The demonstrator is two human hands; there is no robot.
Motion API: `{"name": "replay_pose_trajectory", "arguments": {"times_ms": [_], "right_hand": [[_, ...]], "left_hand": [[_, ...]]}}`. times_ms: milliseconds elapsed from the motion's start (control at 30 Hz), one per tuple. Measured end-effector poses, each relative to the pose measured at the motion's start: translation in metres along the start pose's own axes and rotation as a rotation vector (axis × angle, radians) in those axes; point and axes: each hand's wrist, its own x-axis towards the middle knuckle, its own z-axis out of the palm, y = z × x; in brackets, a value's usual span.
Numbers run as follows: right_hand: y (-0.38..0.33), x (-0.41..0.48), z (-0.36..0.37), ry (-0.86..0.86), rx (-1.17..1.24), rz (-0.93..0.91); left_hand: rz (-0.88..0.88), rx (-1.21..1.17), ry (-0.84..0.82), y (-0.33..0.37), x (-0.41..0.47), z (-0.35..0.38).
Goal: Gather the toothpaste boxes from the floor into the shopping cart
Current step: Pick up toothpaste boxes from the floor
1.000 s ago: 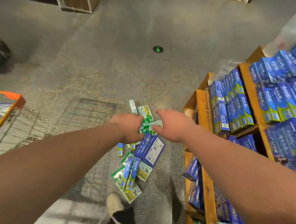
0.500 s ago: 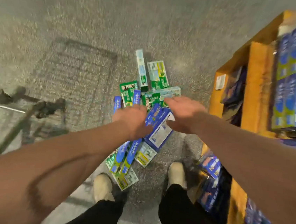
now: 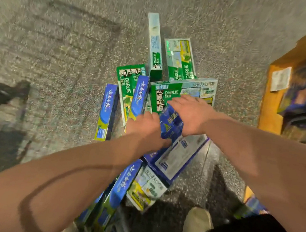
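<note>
Several toothpaste boxes lie in a heap on the speckled floor. Green Darlie boxes (image 3: 180,59) sit at the far end, a wide green Darlie pack (image 3: 189,89) lies in the middle, and slim blue boxes (image 3: 107,111) lie at the left. A large blue pack (image 3: 178,154) lies nearest my feet. My left hand (image 3: 145,126) reaches down over the heap, its fingers bent down at the blue pack's left edge. My right hand (image 3: 188,114) hovers flat over the wide green pack and the blue pack, fingers extended. Neither hand plainly grips a box. The shopping cart is out of view.
A wooden shelf unit (image 3: 274,102) with blue boxes stands at the right. The cart's shadow (image 3: 62,36) falls on the floor at the left. A dark cart wheel (image 3: 1,92) shows at the left edge. My shoe (image 3: 196,224) stands close below the heap.
The view has dropped closer to the heap and the boxes look much larger. Both hands have moved down toward the boxes, the right one now over the wide green pack.
</note>
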Motion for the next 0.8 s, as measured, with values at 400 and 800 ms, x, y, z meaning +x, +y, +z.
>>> {"name": "replay_pose_trajectory", "arguments": {"times_ms": [400, 800], "right_hand": [[0.002, 0.041, 0.056, -0.109, -0.106, -0.063], [0.024, 0.029, 0.065, 0.081, -0.232, -0.160]], "left_hand": [[-0.219, -0.018, -0.066, 0.027, 0.028, 0.074], [-0.146, -0.130, 0.153, 0.050, 0.021, 0.091]]}}
